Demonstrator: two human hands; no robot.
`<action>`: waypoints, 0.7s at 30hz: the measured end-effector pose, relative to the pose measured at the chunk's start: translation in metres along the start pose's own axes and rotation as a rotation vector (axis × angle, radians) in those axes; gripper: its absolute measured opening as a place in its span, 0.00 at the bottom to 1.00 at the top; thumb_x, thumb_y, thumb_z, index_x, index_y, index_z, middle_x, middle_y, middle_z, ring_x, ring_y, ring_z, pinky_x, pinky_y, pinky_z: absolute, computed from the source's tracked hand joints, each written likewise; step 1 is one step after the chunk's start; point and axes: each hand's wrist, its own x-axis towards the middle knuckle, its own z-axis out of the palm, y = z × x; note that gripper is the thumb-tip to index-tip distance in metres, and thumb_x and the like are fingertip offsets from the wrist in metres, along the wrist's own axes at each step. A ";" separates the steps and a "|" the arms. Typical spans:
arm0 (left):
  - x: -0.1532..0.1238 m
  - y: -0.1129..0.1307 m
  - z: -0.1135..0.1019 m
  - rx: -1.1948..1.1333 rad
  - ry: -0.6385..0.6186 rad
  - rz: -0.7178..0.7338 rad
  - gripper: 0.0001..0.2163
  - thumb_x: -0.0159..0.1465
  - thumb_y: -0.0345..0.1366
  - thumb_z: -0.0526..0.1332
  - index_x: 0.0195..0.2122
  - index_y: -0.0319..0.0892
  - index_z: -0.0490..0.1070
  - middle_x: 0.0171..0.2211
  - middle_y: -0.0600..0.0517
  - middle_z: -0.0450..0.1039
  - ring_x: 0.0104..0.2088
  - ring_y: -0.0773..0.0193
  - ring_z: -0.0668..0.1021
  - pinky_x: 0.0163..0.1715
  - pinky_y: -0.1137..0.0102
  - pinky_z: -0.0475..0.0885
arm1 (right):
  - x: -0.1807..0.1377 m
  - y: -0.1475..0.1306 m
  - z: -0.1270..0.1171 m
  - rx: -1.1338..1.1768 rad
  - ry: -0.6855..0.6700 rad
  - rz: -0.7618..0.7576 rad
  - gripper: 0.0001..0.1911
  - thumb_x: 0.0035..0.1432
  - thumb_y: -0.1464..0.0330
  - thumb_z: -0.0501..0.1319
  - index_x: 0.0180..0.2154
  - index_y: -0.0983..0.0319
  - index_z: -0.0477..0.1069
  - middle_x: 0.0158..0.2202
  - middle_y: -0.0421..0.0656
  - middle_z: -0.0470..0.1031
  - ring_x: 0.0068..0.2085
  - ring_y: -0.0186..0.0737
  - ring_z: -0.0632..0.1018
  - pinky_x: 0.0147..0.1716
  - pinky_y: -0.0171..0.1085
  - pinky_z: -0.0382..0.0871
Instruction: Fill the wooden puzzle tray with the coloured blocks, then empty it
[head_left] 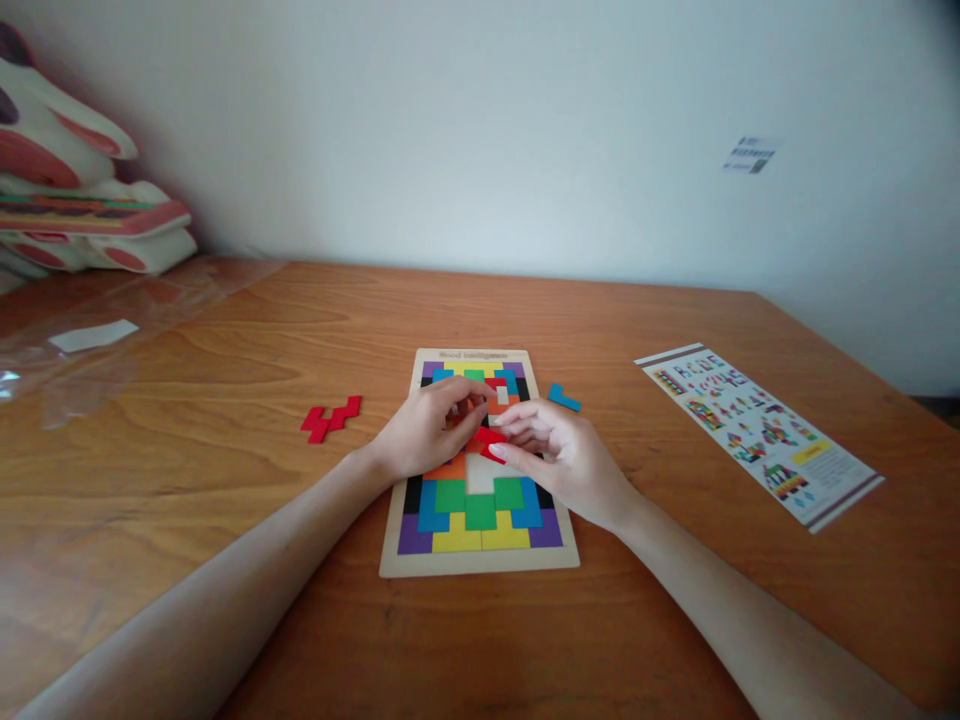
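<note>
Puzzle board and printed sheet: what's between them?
Head view: a blue piece lies on the table between puzzle board and printed sheet, nearer the board. The right hand and wrist also span part.

- Illumination: soft, diffuse, moderate; no lamp in frame.
- Wall (480,130): cool cast; shading deepens behind the animal-shaped figure (79,165), left.
- Tabletop (300,330): pale sheen, lower left; soft darkening between the forearms (225,580).
- Clear plastic film (82,390): bright glint at the left edge.
- Lens: wide-angle stretch toward the sides; dark vignette, upper right corner.
- Sharpness: puzzle board (480,565) heading soft; wall label (750,155) print unreadable.
</note>
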 end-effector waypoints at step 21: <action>0.000 -0.002 0.000 -0.010 -0.012 0.040 0.10 0.65 0.29 0.58 0.47 0.39 0.74 0.38 0.50 0.78 0.30 0.69 0.75 0.34 0.73 0.73 | -0.004 0.004 0.007 -0.099 -0.025 -0.076 0.15 0.63 0.66 0.62 0.52 0.58 0.73 0.39 0.42 0.81 0.38 0.37 0.82 0.39 0.38 0.79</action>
